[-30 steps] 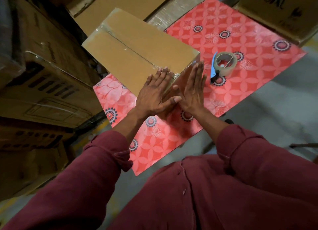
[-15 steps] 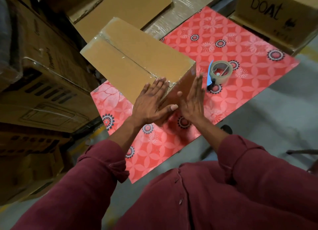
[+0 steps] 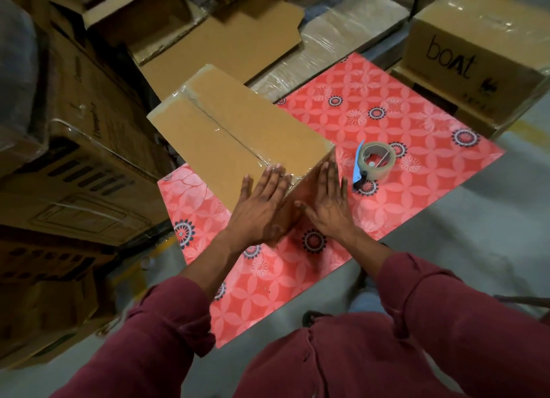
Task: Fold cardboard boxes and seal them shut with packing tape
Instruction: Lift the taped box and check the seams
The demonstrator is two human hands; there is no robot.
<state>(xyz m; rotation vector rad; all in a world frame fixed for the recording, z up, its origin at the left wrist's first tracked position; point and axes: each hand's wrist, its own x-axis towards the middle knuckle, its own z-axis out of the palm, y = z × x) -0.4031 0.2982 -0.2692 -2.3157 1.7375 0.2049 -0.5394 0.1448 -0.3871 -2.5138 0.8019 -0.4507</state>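
Note:
A closed brown cardboard box [image 3: 238, 130] stands on a red patterned mat [image 3: 401, 124]. Clear tape runs along its top seam and over the near edge. My left hand [image 3: 262, 207] lies flat across the near top corner, fingers spread. Flat against the box's near end face rests my right hand [image 3: 327, 204], fingers pointing away from me. Neither hand holds anything. A roll of clear packing tape [image 3: 376, 161] on a blue-handled dispenser lies on the mat just right of the box.
Large stacked cartons [image 3: 74, 159] wall off the left. Flat cardboard sheets [image 3: 232, 43] and wrapped bundles lie behind the box. A printed "boat" carton [image 3: 470, 55] sits at the far right. Grey floor [image 3: 476, 234] lies to the right of the mat.
Both hands have slid a little down and apart along the box's near end. My view has shifted, so the box and tape roll sit lower in frame.

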